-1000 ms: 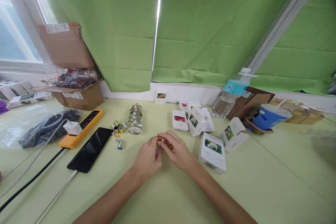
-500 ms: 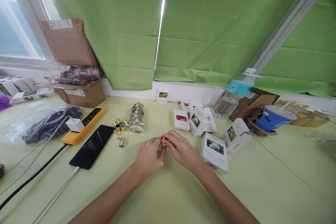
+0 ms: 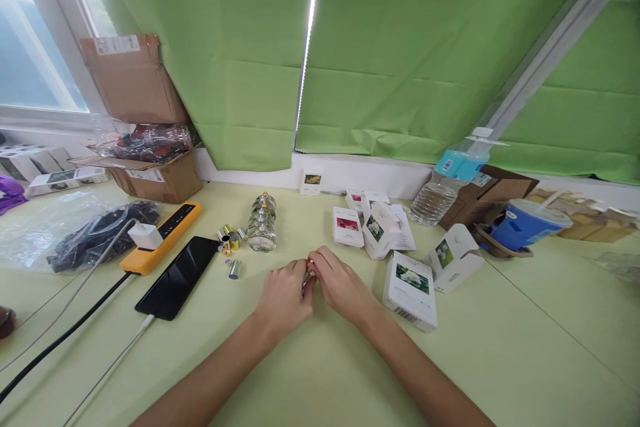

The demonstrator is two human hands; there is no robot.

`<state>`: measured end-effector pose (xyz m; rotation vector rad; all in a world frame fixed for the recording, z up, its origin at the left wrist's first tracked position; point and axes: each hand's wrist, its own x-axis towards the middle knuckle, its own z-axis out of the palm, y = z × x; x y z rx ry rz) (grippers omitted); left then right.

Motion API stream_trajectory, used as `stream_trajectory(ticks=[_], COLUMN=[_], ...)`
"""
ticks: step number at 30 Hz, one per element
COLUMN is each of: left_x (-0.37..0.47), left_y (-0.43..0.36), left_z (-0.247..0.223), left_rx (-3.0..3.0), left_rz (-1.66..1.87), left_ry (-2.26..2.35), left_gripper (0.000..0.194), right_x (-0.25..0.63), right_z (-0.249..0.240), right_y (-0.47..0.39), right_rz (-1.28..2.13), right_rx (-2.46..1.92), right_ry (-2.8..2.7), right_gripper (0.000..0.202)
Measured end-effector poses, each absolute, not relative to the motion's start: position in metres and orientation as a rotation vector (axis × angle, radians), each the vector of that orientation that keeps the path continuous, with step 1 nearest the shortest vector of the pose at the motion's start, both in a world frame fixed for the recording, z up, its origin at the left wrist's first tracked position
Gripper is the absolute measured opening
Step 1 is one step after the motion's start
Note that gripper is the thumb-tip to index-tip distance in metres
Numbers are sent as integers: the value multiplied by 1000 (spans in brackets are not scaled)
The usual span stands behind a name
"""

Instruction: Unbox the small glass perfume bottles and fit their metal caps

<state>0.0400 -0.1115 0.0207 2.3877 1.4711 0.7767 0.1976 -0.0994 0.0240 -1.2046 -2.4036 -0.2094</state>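
Observation:
Above the table's middle, my left hand (image 3: 285,290) is closed around a small glass perfume bottle (image 3: 307,277), mostly hidden by the fingers. My right hand (image 3: 340,277) meets it, with its fingertips pinched at the bottle's top. Whatever lies under those fingertips is hidden. Beyond my left hand, several clear glass bottles (image 3: 261,230) with gold tops stand in a row. Beside them lie several gold and silver caps (image 3: 230,237), and a single silver cap (image 3: 235,269) lies closer to me. A white box with a flower picture (image 3: 410,290) lies right of my right hand.
At left are a black phone (image 3: 177,278) on a cable, an orange power strip (image 3: 161,240) and a cardboard box (image 3: 157,177). Further right stand more small white boxes (image 3: 349,227), an open white box (image 3: 454,259), a water bottle (image 3: 435,200) and a blue cup (image 3: 533,225).
My right fingers have shifted slightly at the top of the bottle. My left hand keeps its grip. The view has moved a little.

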Motion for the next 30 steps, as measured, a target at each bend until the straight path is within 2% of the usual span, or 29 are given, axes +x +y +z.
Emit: stream_trajectory(ticks=[10,21,30], left_x=[41,42,44], left_y=[-111,-109,-108], left_z=[22,18,15], left_rx=[2389,2399,2424], left_rz=[789,765,720], left_ry=[1490,1488,1532], left_gripper=[19,22,24], right_x=[188,179,171], right_z=[18,14,12], right_y=[-98,-102,-106], right_rz=[-344,-29,27], right_rx=[-1287,-1369,-1439], right_ry=[-2342,-2167,-2047], right_gripper=[20,16,18])
